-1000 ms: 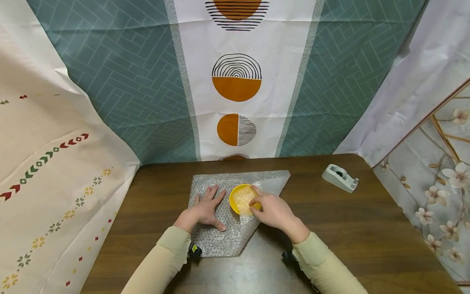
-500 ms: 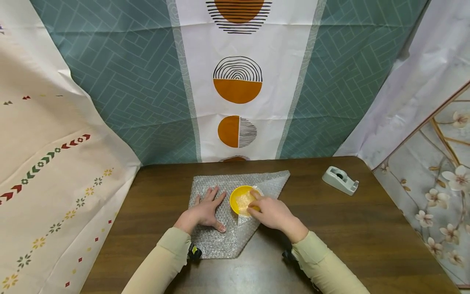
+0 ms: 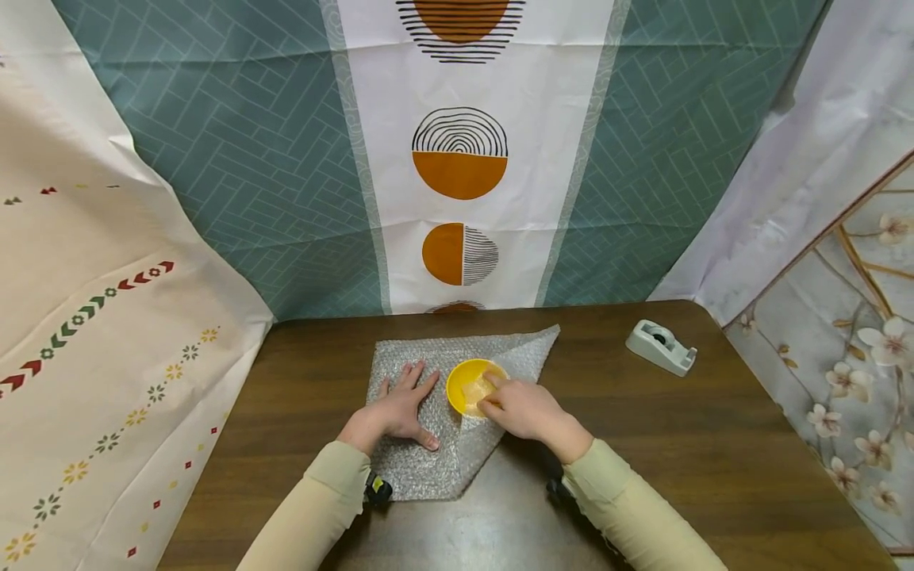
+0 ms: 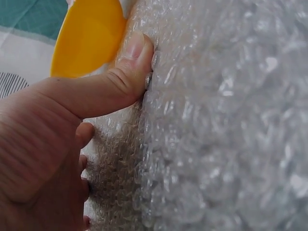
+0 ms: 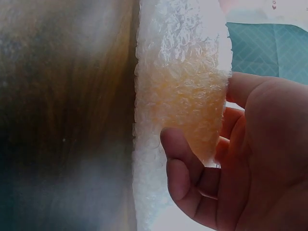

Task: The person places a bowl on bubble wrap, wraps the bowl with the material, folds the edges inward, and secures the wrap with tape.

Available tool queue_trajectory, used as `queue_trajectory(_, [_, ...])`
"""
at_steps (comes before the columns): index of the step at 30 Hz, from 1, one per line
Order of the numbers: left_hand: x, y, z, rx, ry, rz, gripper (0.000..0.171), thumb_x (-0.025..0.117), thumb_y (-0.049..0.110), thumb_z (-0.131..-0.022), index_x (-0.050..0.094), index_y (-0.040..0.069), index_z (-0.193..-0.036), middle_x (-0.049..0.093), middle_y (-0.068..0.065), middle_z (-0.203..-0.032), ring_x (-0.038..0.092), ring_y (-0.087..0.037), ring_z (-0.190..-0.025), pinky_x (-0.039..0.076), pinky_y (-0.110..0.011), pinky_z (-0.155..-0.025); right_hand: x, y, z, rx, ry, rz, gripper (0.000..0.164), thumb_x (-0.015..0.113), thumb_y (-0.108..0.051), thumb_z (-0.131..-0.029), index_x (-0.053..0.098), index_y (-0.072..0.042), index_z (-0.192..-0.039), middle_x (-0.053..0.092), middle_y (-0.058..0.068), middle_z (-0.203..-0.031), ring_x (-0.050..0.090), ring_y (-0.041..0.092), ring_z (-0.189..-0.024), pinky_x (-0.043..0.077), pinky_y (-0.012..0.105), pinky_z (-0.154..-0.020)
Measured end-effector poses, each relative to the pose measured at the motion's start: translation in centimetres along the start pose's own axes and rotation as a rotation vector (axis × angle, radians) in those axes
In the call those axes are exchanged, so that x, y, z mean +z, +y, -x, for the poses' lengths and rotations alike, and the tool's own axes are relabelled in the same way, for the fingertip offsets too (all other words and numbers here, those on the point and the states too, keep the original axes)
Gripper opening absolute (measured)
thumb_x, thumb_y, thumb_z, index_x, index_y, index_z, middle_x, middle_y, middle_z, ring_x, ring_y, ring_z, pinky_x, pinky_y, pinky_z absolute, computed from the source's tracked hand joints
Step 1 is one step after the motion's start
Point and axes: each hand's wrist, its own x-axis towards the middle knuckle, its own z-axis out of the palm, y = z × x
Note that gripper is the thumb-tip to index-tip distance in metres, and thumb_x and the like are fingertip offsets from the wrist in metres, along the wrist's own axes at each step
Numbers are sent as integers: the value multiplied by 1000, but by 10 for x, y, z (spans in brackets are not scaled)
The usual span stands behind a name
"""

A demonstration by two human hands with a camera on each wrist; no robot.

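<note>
A yellow bowl (image 3: 461,376) sits on a sheet of bubble wrap (image 3: 421,479) on the table. The sheet's right side is folded up over the bowl's right wall, and its edge dips inside. My left hand (image 3: 397,412) lies with fingers spread on the wrap left of the bowl; in the left wrist view its thumb (image 4: 108,91) presses the sheet beside the bowl. With curled fingers, my right hand (image 3: 527,408) holds the folded wrap at the bowl's right rim, fingertips inside the bowl. Yellow shows through the wrap (image 5: 185,33) in the right wrist view.
A white tape dispenser (image 3: 661,349) stands at the back right of the brown wooden table (image 3: 678,452). Patterned cloths hang behind the table and at both sides. The wrap's far right corner (image 3: 546,339) lifts toward the back.
My right hand has moved slightly left and deeper into the bowl, tucking the folded wrap in, so more yellow shows. The wrap's far right corner shifted slightly. My left hand stays put.
</note>
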Motion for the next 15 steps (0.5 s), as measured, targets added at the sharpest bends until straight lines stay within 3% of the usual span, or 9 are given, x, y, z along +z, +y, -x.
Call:
queue_trajectory(8, [3,-4,-3,8,6,13,142,98,60,-66,15,19,-174,-9,-15,-179,-11,-38,-163,-6,-70,-124,-3,-1,-2,5,-62,20,38,54,-38,-111,84,-17,-122,54,13,-160,65,38,-129,56,56,-95])
queue_trajectory(15, [-5,1,11,74,5,18,135,95,61,-72,16,18,-174,-11,-18,-178,-13,-42,-162,-4,-74,-122,-6,-6,-3,52,-114,43,40,53,-42,-111,84,-18,-121,52,9,-161,64,39,-130,57,56,-93])
